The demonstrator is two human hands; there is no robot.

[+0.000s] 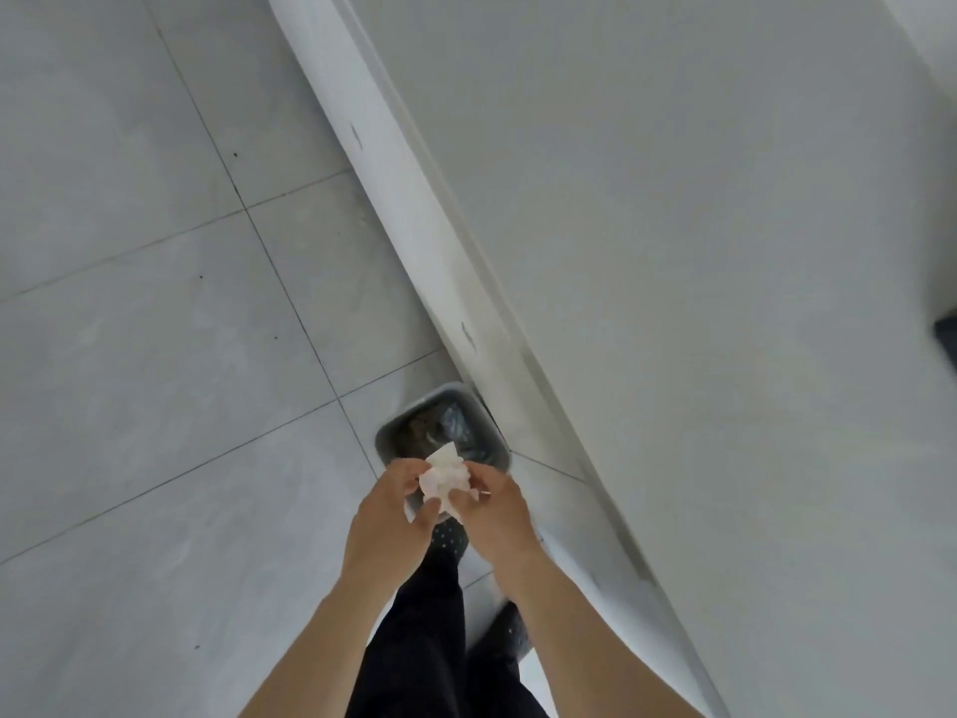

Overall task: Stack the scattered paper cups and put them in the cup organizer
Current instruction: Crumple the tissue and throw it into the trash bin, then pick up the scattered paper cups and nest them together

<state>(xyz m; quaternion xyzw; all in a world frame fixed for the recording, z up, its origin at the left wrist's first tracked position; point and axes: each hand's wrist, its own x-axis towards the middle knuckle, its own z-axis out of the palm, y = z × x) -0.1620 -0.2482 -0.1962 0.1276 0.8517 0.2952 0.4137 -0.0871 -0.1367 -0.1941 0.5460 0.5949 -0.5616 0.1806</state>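
Both my hands hold a crumpled white tissue (444, 478) between them, low in the middle of the head view. My left hand (386, 515) pinches its left side and my right hand (499, 515) grips its right side. The tissue hangs right above a small grey bin (399, 424) that stands on the floor against the table's edge. No paper cups and no cup organizer are in view.
A white table top (699, 251) fills the right half, its edge (414, 209) running diagonally. Grey floor tiles (155, 303) lie on the left. My dark trousers and dotted slippers (448, 544) are below the hands. A dark object (946, 336) sits at the right border.
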